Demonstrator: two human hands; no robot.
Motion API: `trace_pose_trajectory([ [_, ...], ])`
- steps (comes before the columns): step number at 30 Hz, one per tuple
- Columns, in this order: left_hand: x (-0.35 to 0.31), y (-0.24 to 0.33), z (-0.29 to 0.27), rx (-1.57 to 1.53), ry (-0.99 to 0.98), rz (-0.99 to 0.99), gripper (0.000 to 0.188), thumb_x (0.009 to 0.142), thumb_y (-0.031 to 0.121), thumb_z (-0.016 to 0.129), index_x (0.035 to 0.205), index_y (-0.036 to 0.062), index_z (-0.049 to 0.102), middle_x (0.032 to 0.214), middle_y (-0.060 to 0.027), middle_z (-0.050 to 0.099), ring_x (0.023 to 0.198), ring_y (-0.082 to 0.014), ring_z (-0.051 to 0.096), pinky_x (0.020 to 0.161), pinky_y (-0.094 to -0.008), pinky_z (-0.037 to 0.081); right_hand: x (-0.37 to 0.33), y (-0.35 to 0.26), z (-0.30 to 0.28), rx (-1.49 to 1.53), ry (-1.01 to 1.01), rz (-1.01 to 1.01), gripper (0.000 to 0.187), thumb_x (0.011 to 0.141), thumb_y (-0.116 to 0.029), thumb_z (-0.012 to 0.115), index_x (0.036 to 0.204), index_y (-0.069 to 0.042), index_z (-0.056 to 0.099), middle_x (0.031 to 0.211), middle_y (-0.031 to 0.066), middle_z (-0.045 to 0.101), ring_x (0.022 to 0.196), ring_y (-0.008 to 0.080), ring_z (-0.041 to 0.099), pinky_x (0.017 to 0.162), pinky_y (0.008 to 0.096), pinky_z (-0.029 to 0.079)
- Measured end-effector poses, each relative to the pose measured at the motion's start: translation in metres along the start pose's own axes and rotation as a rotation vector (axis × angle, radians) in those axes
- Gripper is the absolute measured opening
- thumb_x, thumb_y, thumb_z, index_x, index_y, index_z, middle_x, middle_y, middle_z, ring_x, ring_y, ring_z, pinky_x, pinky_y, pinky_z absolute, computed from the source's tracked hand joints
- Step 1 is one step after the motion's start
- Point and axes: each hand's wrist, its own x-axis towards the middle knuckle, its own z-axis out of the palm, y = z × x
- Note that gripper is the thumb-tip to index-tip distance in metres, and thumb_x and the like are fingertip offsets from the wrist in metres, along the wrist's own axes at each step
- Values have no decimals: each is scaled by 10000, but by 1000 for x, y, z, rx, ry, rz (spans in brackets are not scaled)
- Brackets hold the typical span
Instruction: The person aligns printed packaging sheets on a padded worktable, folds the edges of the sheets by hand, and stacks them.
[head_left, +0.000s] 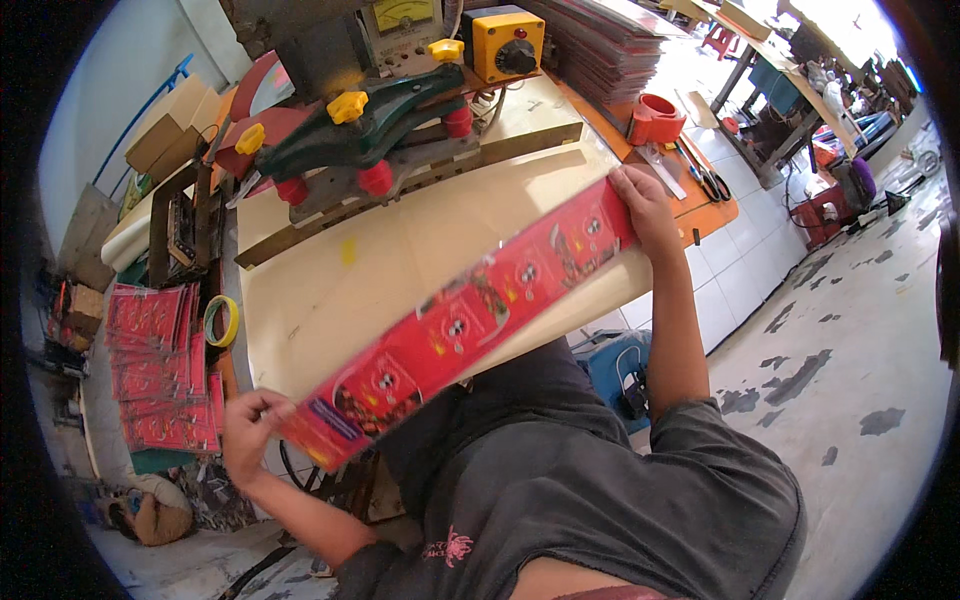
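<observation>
A long red printed strip with food pictures and a glossy, plastic-like surface (470,320) is stretched slantwise between my two hands, over the front of the cream-coloured work board (330,290). My left hand (255,430) pinches its lower left end. At the upper right end, my right hand (645,205) grips it with the thumb on top. Beyond the strip stands a press machine with a dark green arm (400,125), yellow knobs and red posts. A straight metal bar (340,215) runs along under the arm, apart from the strip.
Stacked red printed sheets (160,365) lie at the left beside a yellow tape roll (221,321). A red tape dispenser (656,120) and scissors (712,182) rest on the orange table (705,215) at right. Behind are a yellow control box (505,45) and piled sheets (605,50). Someone crouches (160,510) lower left.
</observation>
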Motion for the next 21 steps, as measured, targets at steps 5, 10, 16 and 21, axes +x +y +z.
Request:
trace_pose_trajectory([
  [5, -32, 45, 43, 159, -179, -97, 151, 879, 79, 752, 984, -29, 743, 878, -67, 736, 779, -115, 666, 722, -280, 519, -50, -50, 32, 12, -71, -17, 308, 1064, -294, 582, 930, -30, 666, 800, -66, 582, 713, 22, 510, 638, 205, 423],
  [10, -21, 55, 91, 220, -351, 176, 197, 884, 125, 767, 1027, -8, 744, 954, -137, 755, 803, -190, 713, 757, -313, 542, -72, -70, 75, -71, -334, -35, 285, 1060, -243, 590, 893, -16, 637, 790, -66, 559, 749, 30, 487, 674, 218, 421],
  [16, 19, 83, 149, 184, -205, 292, 173, 927, 140, 733, 988, -22, 735, 912, -162, 739, 746, -198, 698, 692, -317, 525, -85, -94, 128, -50, -487, -26, 288, 1054, -231, 606, 901, 11, 641, 755, -29, 584, 734, 37, 508, 652, 241, 445],
  [21, 42, 102, 176, -68, 71, 324, 174, 965, 135, 699, 987, -35, 726, 826, -148, 724, 721, -175, 669, 676, -310, 511, -91, -97, 151, -59, -599, -28, 277, 1053, -223, 611, 927, 20, 651, 763, -22, 599, 736, 42, 512, 657, 244, 449],
])
